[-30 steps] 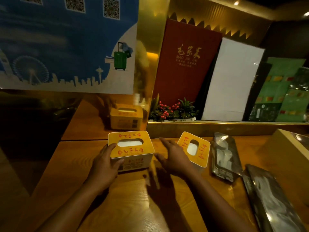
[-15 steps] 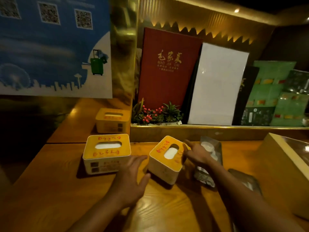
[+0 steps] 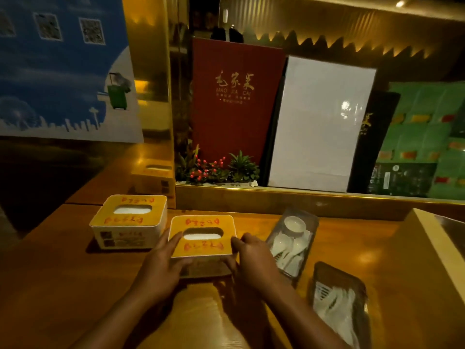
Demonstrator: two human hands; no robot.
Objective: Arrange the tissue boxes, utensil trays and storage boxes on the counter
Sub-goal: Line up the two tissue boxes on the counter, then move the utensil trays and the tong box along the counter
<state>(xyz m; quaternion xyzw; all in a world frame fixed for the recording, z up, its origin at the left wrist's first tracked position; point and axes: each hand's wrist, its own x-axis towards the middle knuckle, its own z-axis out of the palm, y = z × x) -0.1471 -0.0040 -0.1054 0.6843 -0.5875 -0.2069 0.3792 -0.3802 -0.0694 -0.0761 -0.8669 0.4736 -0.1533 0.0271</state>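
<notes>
left hand [image 3: 161, 263] and right hand [image 3: 254, 258] clasping opposite sides of near tissue box [image 3: 202, 239], sitting between both palms, second tissue box [image 3: 129, 221] lying just left of it

Dim gold-lit wall [image 3: 151, 46], blue poster [image 3: 57, 79]

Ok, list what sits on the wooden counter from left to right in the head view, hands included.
left tissue box → left hand → second tissue box, held between both hands → right hand → tray of white spoons → nearer wrapped utensil tray → pale storage box.
</notes>
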